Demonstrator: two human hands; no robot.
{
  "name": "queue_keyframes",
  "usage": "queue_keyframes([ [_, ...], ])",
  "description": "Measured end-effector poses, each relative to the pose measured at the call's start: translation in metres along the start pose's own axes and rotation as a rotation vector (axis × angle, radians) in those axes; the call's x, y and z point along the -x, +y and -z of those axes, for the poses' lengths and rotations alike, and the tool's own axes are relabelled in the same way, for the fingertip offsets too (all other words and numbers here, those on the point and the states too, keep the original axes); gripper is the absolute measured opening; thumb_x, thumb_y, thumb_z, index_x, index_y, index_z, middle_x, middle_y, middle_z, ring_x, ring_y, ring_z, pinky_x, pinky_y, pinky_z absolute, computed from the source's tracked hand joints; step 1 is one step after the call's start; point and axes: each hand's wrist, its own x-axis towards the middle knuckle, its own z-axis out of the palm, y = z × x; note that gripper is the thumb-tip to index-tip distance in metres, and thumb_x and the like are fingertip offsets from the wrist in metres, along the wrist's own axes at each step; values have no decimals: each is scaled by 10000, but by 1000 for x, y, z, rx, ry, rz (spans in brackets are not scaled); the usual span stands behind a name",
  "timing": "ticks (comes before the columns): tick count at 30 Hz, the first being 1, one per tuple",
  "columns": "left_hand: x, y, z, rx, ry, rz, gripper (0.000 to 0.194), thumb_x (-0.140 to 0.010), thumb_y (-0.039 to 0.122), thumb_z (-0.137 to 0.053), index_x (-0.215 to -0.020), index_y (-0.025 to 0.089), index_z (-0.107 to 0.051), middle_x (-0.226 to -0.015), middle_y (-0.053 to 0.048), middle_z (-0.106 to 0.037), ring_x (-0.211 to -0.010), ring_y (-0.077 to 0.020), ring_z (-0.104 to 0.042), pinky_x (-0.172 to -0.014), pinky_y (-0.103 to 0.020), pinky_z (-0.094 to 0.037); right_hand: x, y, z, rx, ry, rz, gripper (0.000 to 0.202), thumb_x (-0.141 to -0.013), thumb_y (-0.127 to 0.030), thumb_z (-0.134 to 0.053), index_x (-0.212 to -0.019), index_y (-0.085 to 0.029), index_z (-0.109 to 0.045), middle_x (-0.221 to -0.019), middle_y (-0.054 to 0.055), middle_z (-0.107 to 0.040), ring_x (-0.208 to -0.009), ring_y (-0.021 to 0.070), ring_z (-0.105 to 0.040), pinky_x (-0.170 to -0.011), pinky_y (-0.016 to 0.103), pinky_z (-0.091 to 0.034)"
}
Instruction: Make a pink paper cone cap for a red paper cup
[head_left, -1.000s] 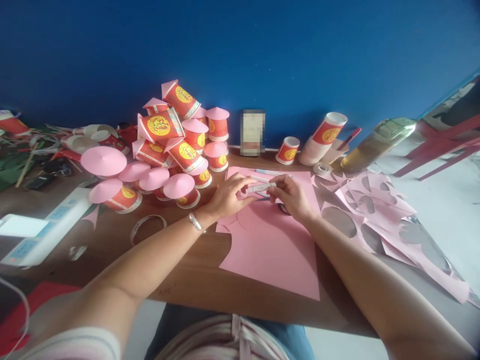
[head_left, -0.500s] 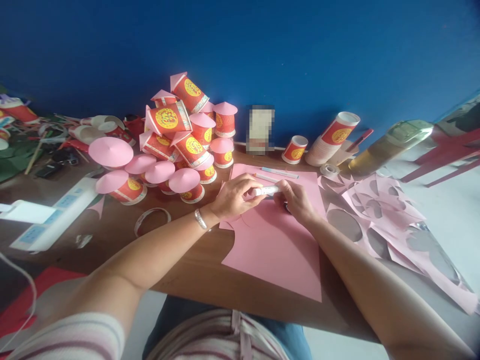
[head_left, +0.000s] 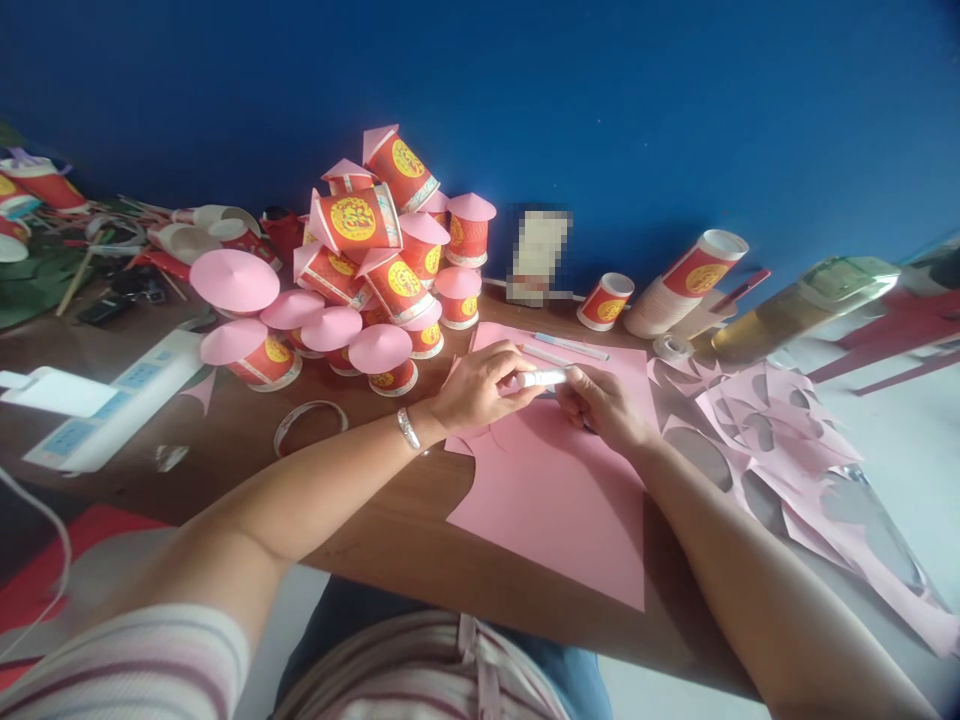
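Note:
My left hand (head_left: 484, 388) pinches one end of a small white tube (head_left: 541, 378), above the pink paper sheet (head_left: 562, 500). On the tube's other end are the closed fingers of my right hand (head_left: 604, 405); something dark, too hidden to name, shows under them. The sheet lies on the brown table (head_left: 375, 530) and has a curved cut in its left edge. Two slim pens (head_left: 574, 347) rest near its far edge. Left of the sheet stands a pile of red paper cups with pink cone tops (head_left: 356, 220).
A power strip (head_left: 120, 400) and a tape ring (head_left: 310, 428) lie at the left. One red cup (head_left: 606, 302), stacked cups (head_left: 686, 285), a tape roll (head_left: 673, 347) and a bottle (head_left: 806, 305) stand at the back right. Cut pink scraps (head_left: 795, 440) cover the right side.
The view has shifted slightly, so the cups and other items appear a little further right. Both hands still hold the tube, and my right fingers have curled in slightly.

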Motion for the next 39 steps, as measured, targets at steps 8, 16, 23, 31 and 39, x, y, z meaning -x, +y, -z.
queue_keyframes([
  [8, 0, -3, -3, -22, 93, -193, 177, -929, 237, -691, -851, 208, -535, -746, 20, -611, -687, -115, -603, -619, -246, -512, -1, 7, 3, -98, -40, -45, 577, -985, -675, -539, -665, -196, -514, -551, -39, -477, -417, 79, -422, -414, 254, -275],
  [16, 3, -2, -1, -204, 100, -305, 117, -946, 253, -677, -949, 207, -569, -784, 5, -660, -730, -139, -663, -601, -264, -518, -2, 9, 9, -119, -68, -99, 576, -965, -681, -568, -668, -189, -546, -551, -33, -486, -416, 99, -484, -396, 248, -267],
  [23, 6, -6, -1, -249, 56, -322, 74, -981, 266, -636, -1000, 213, -587, -812, -5, -676, -769, -155, -676, -652, -290, -527, -3, 10, 5, -235, -71, -112, 520, -938, -652, -633, -731, -175, -623, -606, -1, -582, -468, 107, -532, -419, 234, -327],
  [31, 4, -14, 1, 18, -106, -26, 222, -912, 299, -688, -1070, 203, -564, -976, -36, -639, -712, -127, -575, -646, -286, -506, -3, -5, -10, -435, 183, 49, 402, -712, -515, -898, -847, -215, -666, -575, -78, -459, -475, 92, -418, -442, 243, -402],
  [39, -3, -18, 5, 131, -184, 103, 63, -835, 167, -587, -830, 205, -537, -751, 14, -532, -685, -140, -506, -646, -288, -440, 10, -15, -19, 335, 128, 236, 309, -919, -481, -718, -788, -205, -665, -739, 21, -687, -593, 128, -507, -574, 281, -408],
])
